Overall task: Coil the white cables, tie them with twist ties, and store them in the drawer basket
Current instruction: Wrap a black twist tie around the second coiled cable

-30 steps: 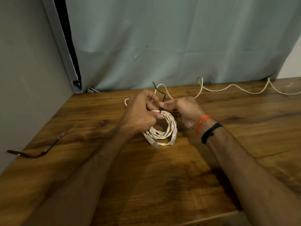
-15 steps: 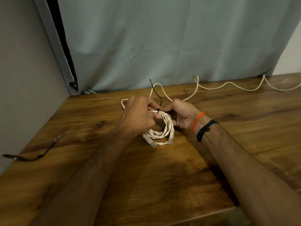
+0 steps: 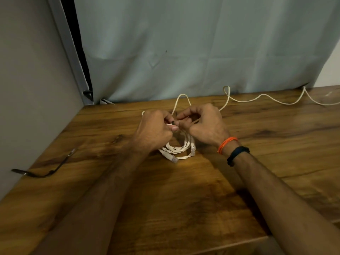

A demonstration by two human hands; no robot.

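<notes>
A coiled flat white cable point(image 3: 181, 149) lies on the wooden table point(image 3: 184, 199) in the middle of the head view, its plug ends pointing toward me. My left hand point(image 3: 155, 132) grips the top of the coil. My right hand point(image 3: 206, 124) pinches a black twist tie point(image 3: 173, 122) where the two hands meet; only a short tip of the tie shows between the fingers. A second, loose white cable point(image 3: 261, 97) snakes along the back of the table to the right edge.
Another black twist tie point(image 3: 46, 172) lies near the table's left edge beside the grey wall. A pale curtain point(image 3: 202, 48) hangs behind the table. No drawer basket is in view.
The long black ends of the tie that stood up above the coil are now drawn in between my fingers. My right hand has turned over the coil's top.
</notes>
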